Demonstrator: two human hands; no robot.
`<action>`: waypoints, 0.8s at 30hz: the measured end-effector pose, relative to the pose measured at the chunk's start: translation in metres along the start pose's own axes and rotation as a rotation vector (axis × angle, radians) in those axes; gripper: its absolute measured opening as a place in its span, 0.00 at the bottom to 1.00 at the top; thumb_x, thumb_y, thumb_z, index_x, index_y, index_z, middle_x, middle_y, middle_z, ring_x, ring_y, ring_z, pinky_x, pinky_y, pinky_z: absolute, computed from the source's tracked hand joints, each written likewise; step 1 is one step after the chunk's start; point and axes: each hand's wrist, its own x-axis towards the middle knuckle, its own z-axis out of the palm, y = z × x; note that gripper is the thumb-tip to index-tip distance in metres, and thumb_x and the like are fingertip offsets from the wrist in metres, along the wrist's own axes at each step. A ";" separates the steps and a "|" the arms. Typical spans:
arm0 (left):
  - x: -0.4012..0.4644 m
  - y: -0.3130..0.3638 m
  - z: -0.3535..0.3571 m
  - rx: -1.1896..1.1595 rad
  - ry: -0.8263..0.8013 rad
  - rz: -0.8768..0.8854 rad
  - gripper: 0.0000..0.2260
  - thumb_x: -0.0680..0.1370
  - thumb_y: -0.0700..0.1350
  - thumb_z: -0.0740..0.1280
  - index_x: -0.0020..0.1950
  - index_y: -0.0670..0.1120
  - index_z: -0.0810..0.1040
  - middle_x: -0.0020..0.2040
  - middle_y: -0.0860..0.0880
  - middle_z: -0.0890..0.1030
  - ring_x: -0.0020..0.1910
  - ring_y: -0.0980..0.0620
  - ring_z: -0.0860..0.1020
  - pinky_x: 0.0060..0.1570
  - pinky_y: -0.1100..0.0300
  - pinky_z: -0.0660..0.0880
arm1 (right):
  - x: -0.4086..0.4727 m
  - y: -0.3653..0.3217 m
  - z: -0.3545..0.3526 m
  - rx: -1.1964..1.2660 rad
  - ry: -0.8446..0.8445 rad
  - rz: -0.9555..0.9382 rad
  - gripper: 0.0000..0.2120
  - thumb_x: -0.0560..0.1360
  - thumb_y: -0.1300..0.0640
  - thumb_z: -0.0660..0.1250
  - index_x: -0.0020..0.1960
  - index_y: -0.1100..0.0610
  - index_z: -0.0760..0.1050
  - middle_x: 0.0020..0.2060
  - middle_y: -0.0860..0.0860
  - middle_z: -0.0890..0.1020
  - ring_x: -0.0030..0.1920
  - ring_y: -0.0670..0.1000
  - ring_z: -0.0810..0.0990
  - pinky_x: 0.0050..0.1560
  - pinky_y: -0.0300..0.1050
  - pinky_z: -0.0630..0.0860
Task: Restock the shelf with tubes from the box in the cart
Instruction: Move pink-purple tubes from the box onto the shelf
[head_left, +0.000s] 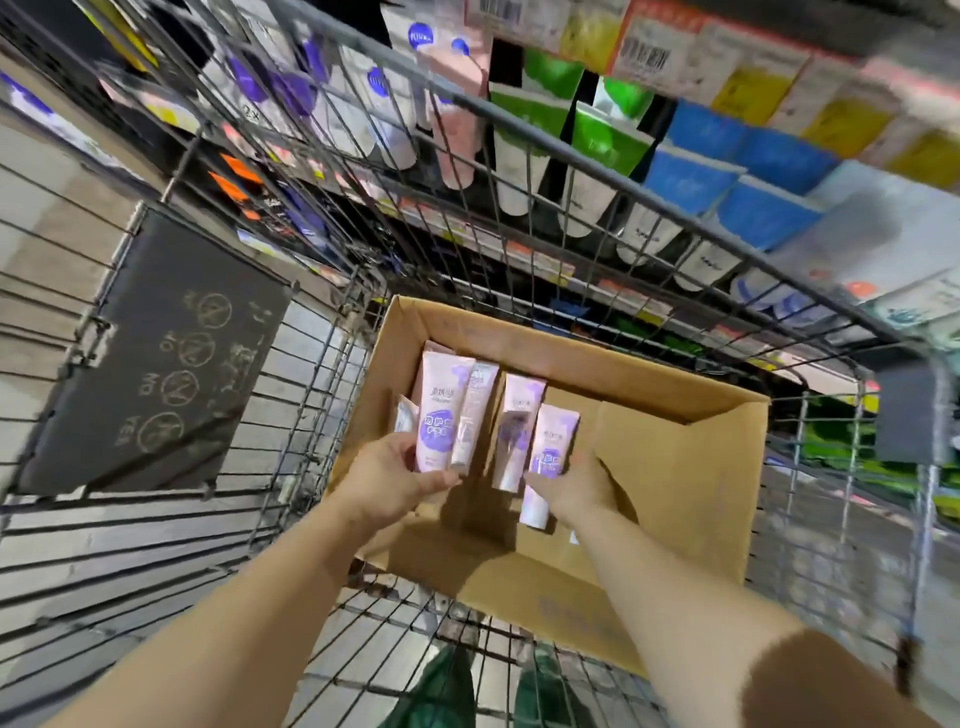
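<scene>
An open cardboard box (670, 467) sits inside a wire cart (291, 395). My left hand (387, 475) grips a bunch of pink-and-purple tubes (439, 415) by their lower ends, above the box's left side. My right hand (582, 491) holds two more of the same tubes (550, 447), one upright and one (514, 426) just left of it. The shelf (597, 171) stands beyond the cart, lined with hanging tubes and boxed products.
A dark sign (161, 364) with chalk-like marks hangs on the cart's left wall. The cart's far rim (571, 156) crosses in front of the shelf. Green and blue cartons (691, 171) fill the shelf at the right. Green trousers show below through the cart's near wall.
</scene>
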 end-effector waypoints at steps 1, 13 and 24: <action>0.003 -0.004 -0.002 0.018 0.023 -0.007 0.10 0.70 0.43 0.77 0.49 0.50 0.80 0.39 0.54 0.84 0.33 0.63 0.81 0.28 0.72 0.72 | 0.001 0.004 0.011 0.052 0.010 0.010 0.25 0.68 0.48 0.76 0.59 0.57 0.72 0.52 0.52 0.81 0.52 0.58 0.80 0.44 0.44 0.73; -0.026 0.013 0.000 0.045 -0.004 0.004 0.11 0.70 0.46 0.77 0.50 0.49 0.81 0.42 0.54 0.85 0.42 0.56 0.83 0.41 0.62 0.78 | -0.026 0.004 -0.037 0.377 -0.105 -0.094 0.17 0.70 0.55 0.76 0.55 0.55 0.74 0.50 0.50 0.82 0.48 0.50 0.81 0.41 0.45 0.78; -0.168 0.187 0.033 0.015 -0.110 0.489 0.22 0.61 0.53 0.80 0.49 0.46 0.77 0.41 0.47 0.82 0.36 0.52 0.78 0.35 0.57 0.76 | -0.203 0.000 -0.223 0.550 0.003 -0.467 0.13 0.71 0.59 0.75 0.52 0.56 0.73 0.46 0.53 0.82 0.42 0.50 0.81 0.36 0.42 0.75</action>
